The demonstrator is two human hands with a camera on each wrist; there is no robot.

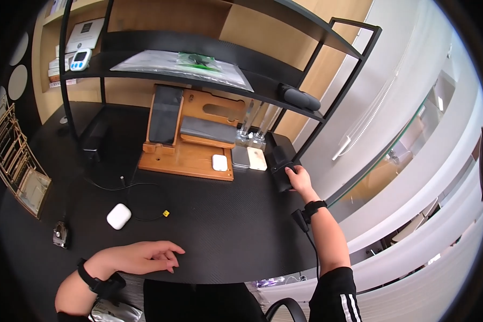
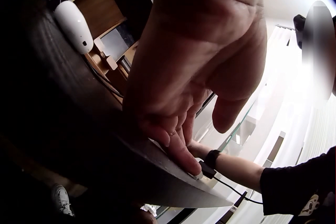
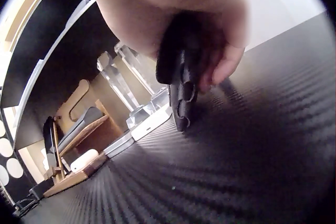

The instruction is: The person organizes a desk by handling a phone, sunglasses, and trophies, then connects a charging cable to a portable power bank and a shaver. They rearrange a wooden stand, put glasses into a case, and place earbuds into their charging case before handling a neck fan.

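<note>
At the desk's right end, my right hand (image 1: 299,181) grips a dark, elongated case (image 1: 279,167), thumb on top. In the right wrist view the black case (image 3: 181,95) stands on its edge on the desk, showing a wavy folded side; its kind is unclear. My left hand (image 1: 139,258) lies relaxed by the desk's front edge, fingers loosely bent and holding nothing. Beyond it sits a white earbud case (image 1: 118,216), beside a thin black cable with a yellow tag (image 1: 166,213).
A wooden stand (image 1: 193,167) bears a phone (image 1: 165,115), a grey case (image 1: 208,130) and a smaller white case (image 1: 219,162). Clear bottles (image 1: 256,140) stand to its right. A black shelf (image 1: 263,92) spans above. A wire rack (image 1: 24,172) is at left.
</note>
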